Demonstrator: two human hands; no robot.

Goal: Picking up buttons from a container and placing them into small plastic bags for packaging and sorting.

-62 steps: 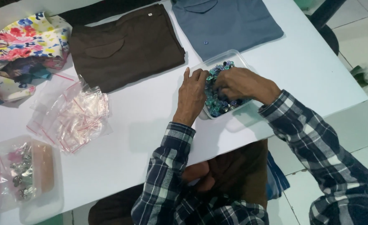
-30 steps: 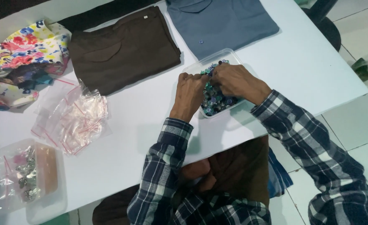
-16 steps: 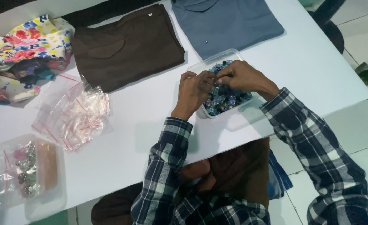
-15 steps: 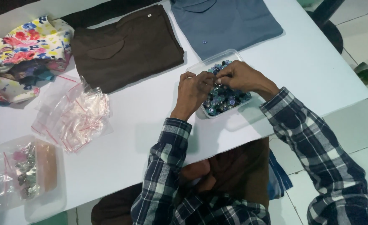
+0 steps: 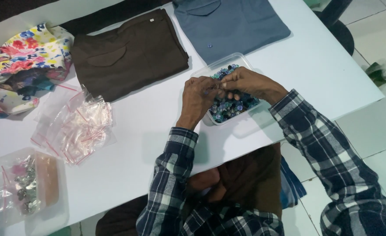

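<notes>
Your left hand (image 5: 197,98) and right hand (image 5: 245,83) meet over the clear box (image 5: 250,126) of blue beads (image 5: 230,107), fingers pinched together on something too tiny to tell.

Even, fairly bright light falls from above on the white worktop (image 5: 149,131), which reads slightly bluish. Shadows are soft: a faint one lies just beneath the left hand (image 5: 199,98) and right hand (image 5: 247,83), where the grip meets. No hard glare shows, only a mild sheen on the clear bags (image 5: 77,126) well left of the grip. Detail is soft throughout, and blur grows at the far right edge.
</notes>
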